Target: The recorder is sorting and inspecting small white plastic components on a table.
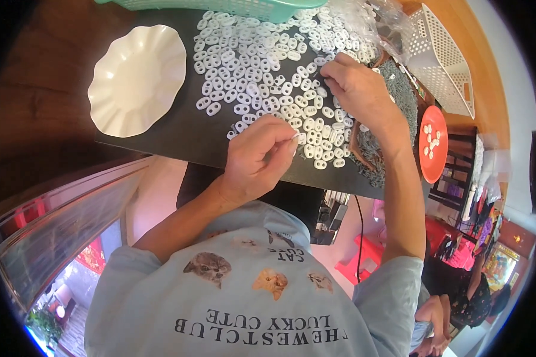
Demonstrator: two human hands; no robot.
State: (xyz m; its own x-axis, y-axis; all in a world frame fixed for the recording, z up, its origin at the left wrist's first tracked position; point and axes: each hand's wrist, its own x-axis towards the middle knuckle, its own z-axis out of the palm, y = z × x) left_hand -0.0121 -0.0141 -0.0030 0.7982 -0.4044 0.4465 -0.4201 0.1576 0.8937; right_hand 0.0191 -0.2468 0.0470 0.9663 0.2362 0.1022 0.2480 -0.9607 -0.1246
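Note:
Many small white oval plastic pieces (229, 65), each with two holes, lie spread over a dark table (173, 113). My left hand (256, 157) is closed at the near edge of the spread, pinching a white two-hole piece (296, 136) between thumb and forefinger; most of that piece is covered. Farther up and to the right, my right hand (363, 92) reaches over the spread with its fingers drawn together at the pieces. Whatever those fingertips may hold is hidden. Beside the right wrist lies a heap of small grey pieces (372, 160).
A cream scalloped dish (138, 80) sits at the left. Along the far edge is a green basket (220, 7). At the right are clear plastic bags (393, 27), a white perforated basket (438, 59) and a red plate (433, 157) with several white pieces. Another person's arm (438, 324) shows lower right.

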